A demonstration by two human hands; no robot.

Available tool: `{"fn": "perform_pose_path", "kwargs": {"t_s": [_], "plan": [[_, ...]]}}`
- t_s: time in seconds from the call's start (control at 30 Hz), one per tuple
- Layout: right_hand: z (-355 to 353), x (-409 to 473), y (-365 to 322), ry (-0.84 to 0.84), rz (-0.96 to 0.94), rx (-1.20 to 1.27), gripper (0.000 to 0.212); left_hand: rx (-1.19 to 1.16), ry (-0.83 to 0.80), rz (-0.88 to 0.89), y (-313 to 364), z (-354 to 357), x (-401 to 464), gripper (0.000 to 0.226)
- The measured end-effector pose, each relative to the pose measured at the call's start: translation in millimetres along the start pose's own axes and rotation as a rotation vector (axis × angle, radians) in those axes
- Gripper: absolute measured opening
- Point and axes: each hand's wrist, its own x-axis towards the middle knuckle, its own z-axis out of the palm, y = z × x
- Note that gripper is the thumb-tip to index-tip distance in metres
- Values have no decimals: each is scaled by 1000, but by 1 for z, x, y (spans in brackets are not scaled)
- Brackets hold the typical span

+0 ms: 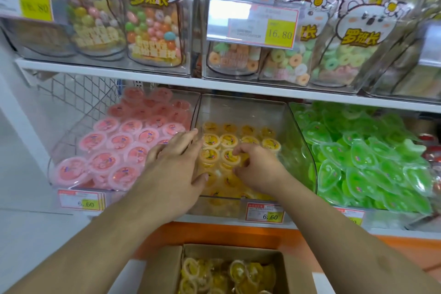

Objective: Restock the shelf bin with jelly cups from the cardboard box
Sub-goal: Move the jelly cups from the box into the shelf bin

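Note:
The clear middle shelf bin [241,107] holds several yellow jelly cups [270,144] in rows. My left hand [176,164] reaches into its left side, fingers spread and fairly straight, touching cups near the bin's left wall. My right hand [256,166] is over the middle of the bin with fingers curled, its fingertips pinching a yellow cup [229,156]. Below, an open cardboard box [284,267] holds more yellow jelly cups [238,272].
A bin of pink jelly cups [114,150] stands to the left, and a bin of green heart-shaped jellies [362,150] to the right. Candy bags fill the upper shelf [143,74]. Price tags [265,212] hang on the bin fronts. An orange ledge [214,234] lies behind the box.

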Motion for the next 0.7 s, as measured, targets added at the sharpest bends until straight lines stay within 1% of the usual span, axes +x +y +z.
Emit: {"fn": "perform_pose_path", "kwargs": {"t_s": [0.07, 0.2, 0.27, 0.37, 0.47, 0.7], "plan": [[-5, -6, 1, -7, -45, -51, 41, -7, -1, -1, 0, 0, 0, 77], [-11, -16, 4, 19, -199, -83, 37, -4, -10, 5, 0, -2, 1, 79], [-10, -16, 6, -22, -241, -105, 39, -11, -13, 3, 0, -3, 0, 78], [-7, -15, 10, -102, -247, -146, 49, -33, -18, -3, 0, -4, -1, 77], [-6, -13, 12, -137, -228, -141, 55, -37, -24, -2, -1, -4, 0, 76], [-6, -12, 13, -126, -247, -107, 51, -34, -38, 9, -1, -3, -1, 74]]}}
